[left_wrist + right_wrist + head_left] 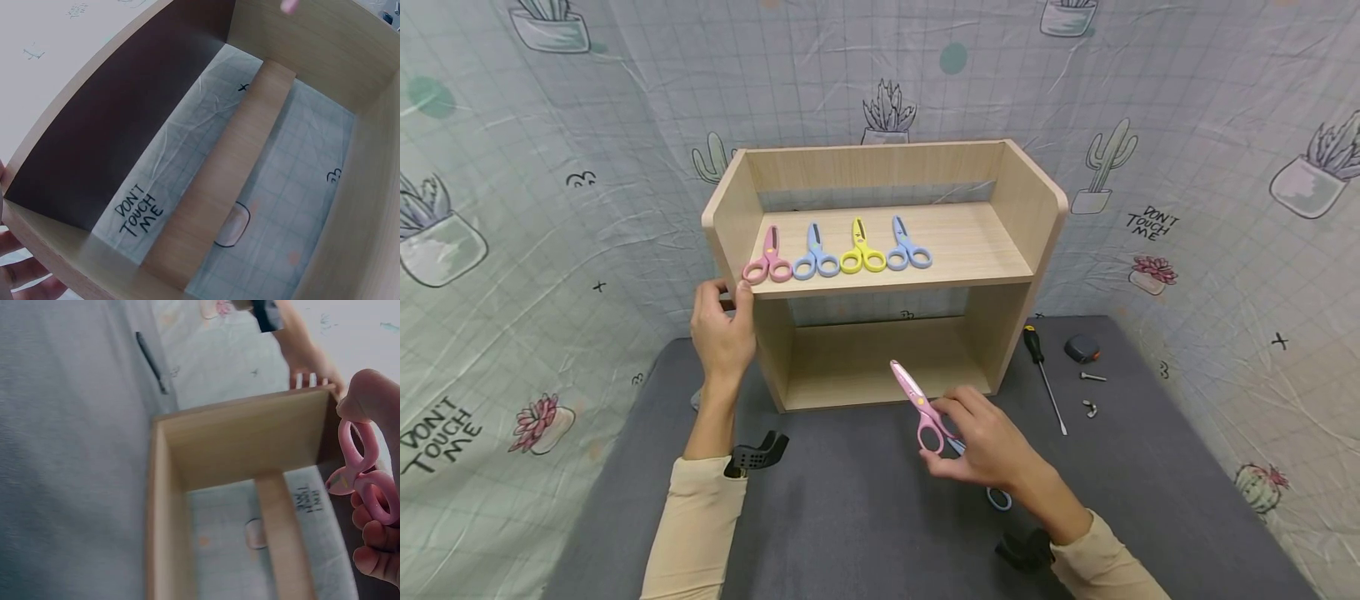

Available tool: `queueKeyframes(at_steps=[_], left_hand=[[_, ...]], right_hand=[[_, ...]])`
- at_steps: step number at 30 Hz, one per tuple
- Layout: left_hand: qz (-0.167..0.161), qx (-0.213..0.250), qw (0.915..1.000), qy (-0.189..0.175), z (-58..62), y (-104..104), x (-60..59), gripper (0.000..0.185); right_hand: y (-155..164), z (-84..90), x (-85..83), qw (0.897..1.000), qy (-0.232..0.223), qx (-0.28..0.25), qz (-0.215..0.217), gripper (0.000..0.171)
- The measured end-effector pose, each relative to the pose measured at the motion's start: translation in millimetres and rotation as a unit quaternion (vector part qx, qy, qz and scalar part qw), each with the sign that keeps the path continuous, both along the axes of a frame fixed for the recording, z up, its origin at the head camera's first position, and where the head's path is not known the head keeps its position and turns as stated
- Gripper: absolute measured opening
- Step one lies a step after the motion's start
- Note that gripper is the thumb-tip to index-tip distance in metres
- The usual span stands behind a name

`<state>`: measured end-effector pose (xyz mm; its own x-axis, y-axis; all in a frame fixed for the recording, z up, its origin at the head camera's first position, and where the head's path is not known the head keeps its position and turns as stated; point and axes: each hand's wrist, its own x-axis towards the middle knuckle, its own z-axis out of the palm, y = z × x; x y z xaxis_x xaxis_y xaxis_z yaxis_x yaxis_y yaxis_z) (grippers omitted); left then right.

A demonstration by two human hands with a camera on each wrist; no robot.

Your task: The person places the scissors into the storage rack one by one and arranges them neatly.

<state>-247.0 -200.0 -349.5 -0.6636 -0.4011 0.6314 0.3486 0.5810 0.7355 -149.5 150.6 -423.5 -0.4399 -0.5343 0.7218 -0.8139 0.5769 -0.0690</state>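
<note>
A two-tier wooden shelf point(880, 287) stands on the dark table. My left hand point(722, 333) grips its left side at the middle board, thumb at the front edge. My right hand point(988, 437) holds pink scissors point(919, 402) by the handles in front of the lower compartment, blades pointing up and left. In the right wrist view, thumb and fingertips are around the pink handles point(365, 472). On the upper board a row runs from left to right: pink scissors point(768, 258), blue scissors point(815, 254), yellow scissors point(861, 250), more blue scissors point(907, 247). Another blue pair point(998, 498) lies partly hidden under my right hand.
To the right of the shelf lie a screwdriver point(1043, 375), a tape measure point(1082, 348), a bolt point(1092, 377) and a small metal piece point(1090, 408). A patterned cloth point(820, 75) hangs behind and around the table point(850, 500).
</note>
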Motion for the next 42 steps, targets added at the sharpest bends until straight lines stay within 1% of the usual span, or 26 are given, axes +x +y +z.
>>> queueKeyframes(at_steps=[3, 5, 9, 11, 17, 20, 24, 32, 38, 42], left_hand=[[0.000, -0.001, 1.0000, -0.002, -0.1, 0, 0.0, 0.043], [0.000, -0.001, 1.0000, -0.003, -0.1, 0, 0.0, 0.044], [0.000, -0.002, 1.0000, -0.005, 0.1, 0, 0.1, 0.044], [0.001, -0.003, 1.0000, -0.006, 0.2, 0, 0.0, 0.044], [0.000, -0.002, 1.0000, -0.005, 0.6, 0, -0.5, 0.045], [-0.002, -0.005, 1.0000, -0.002, 0.5, 0, -1.3, 0.045], [-0.003, -0.006, 1.0000, 0.000, -0.2, -1, -1.8, 0.045], [-0.001, -0.006, 1.0000, -0.001, -1.3, -2, -2.3, 0.045], [-0.004, -0.004, 1.0000, 0.004, -1.3, -3, -2.5, 0.045], [-0.003, -0.005, 1.0000, 0.005, -1.6, -3, -2.6, 0.044]], right_hand=[[-1, 12.2, -1.7, 1.000, 0.021, -0.008, 0.010, 0.050], [-1, 21.2, -2.6, 0.999, 0.027, -0.011, 0.014, 0.051], [1, 41.2, -4.2, 1.000, 0.015, -0.004, 0.006, 0.055], [2, 50.6, -7.1, 1.000, 0.019, -0.005, 0.001, 0.055], [5, 75.6, -27.2, 0.996, 0.076, -0.037, 0.003, 0.048], [7, 87.1, -39.3, 0.995, 0.084, -0.054, -0.002, 0.047], [12, 99.4, -55.6, 0.995, 0.070, -0.068, -0.015, 0.049], [16, 118.8, -89.1, 0.995, 0.037, -0.074, -0.059, 0.050], [19, 127.1, -112.0, 0.994, 0.001, -0.058, -0.088, 0.048], [20, 132.1, -123.8, 0.992, -0.035, -0.048, -0.109, 0.047]])
